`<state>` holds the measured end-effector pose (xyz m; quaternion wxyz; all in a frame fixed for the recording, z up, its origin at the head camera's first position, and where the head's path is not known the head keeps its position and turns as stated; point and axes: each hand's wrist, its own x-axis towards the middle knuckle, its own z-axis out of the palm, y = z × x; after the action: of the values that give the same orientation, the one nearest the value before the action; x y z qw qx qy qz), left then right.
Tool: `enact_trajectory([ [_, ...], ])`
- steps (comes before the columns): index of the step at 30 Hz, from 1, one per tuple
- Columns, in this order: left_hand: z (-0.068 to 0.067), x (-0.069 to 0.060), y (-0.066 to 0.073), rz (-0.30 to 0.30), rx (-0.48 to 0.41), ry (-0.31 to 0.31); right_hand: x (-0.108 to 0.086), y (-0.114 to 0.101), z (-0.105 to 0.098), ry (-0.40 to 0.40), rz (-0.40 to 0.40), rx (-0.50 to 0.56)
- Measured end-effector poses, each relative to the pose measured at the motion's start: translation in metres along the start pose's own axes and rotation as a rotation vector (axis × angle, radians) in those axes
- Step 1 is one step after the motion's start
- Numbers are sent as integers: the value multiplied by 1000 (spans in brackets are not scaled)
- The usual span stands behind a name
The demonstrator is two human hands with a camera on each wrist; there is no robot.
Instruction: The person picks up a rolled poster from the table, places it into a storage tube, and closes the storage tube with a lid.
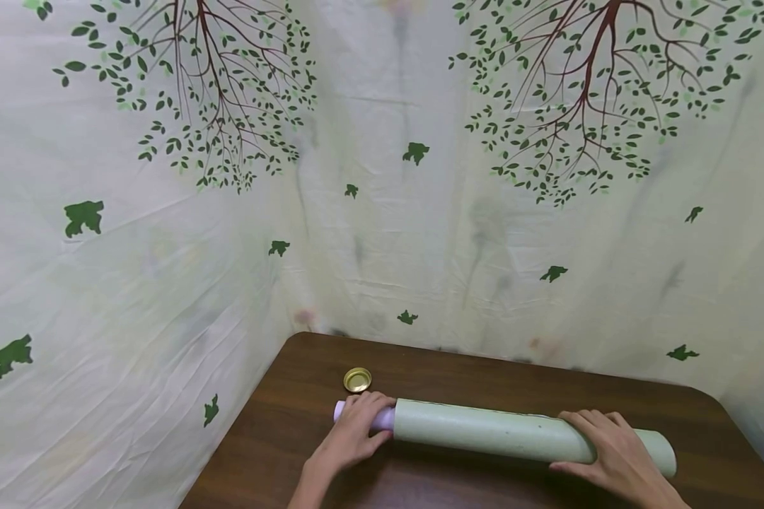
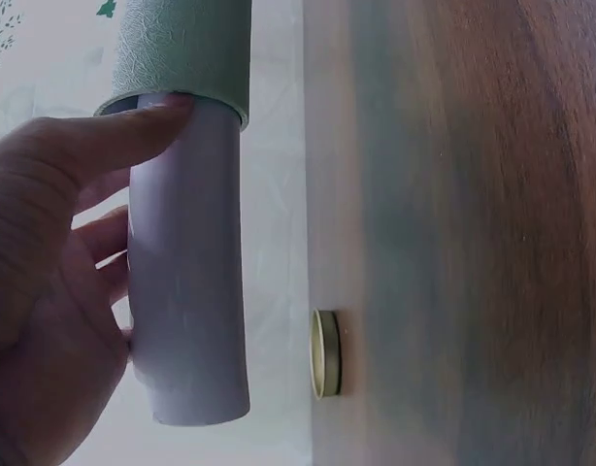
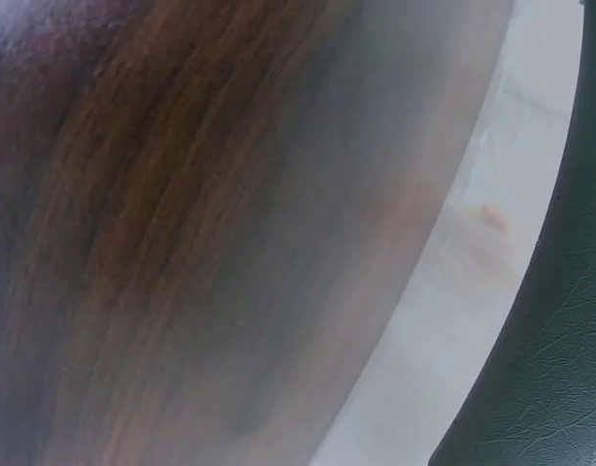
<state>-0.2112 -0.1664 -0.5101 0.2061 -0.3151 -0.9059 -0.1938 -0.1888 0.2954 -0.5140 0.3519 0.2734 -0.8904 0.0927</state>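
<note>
A long pale green cylindrical tube (image 1: 484, 428) with a leathery surface lies crosswise over the table in the head view. Out of its left end sticks a narrower, smooth whitish-lavender tube (image 1: 384, 418), held by my left hand (image 1: 355, 433). The left wrist view shows the thumb along this inner tube (image 2: 188, 282), its tip at the rim of the green tube (image 2: 186, 49). Toward the other end, my right hand (image 1: 611, 449) grips the green tube from above. Only the green tube's side (image 3: 550, 359) shows in the right wrist view; the right fingers are out of that frame.
A shallow round gold-coloured lid (image 1: 357, 380) sits on the brown wooden table (image 1: 484, 371), just beyond my left hand. Pale cloth (image 1: 369, 268) printed with trees and green leaves hangs behind and to the left of the table.
</note>
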Motion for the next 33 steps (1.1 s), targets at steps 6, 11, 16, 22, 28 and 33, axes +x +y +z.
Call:
enact_trajectory([
  [6, -9, -2, -8, -65, -52, 42, -2, 0, 0, -4, 18, -4],
  [11, -24, -9, -24, -198, -83, 122, -5, 2, -1, -7, 41, 3],
  [16, -36, -19, -46, -401, -199, 172, -9, 4, -5, -18, 73, 11],
  [22, -40, -26, -63, -606, -526, 86, -12, 8, -8, -22, 106, 18],
  [28, -30, -21, -65, -620, -707, 20, -13, 9, -8, -13, 107, 29],
  [33, -22, -20, -62, -645, -817, 32, -12, 8, -8, -2, 99, 39],
])
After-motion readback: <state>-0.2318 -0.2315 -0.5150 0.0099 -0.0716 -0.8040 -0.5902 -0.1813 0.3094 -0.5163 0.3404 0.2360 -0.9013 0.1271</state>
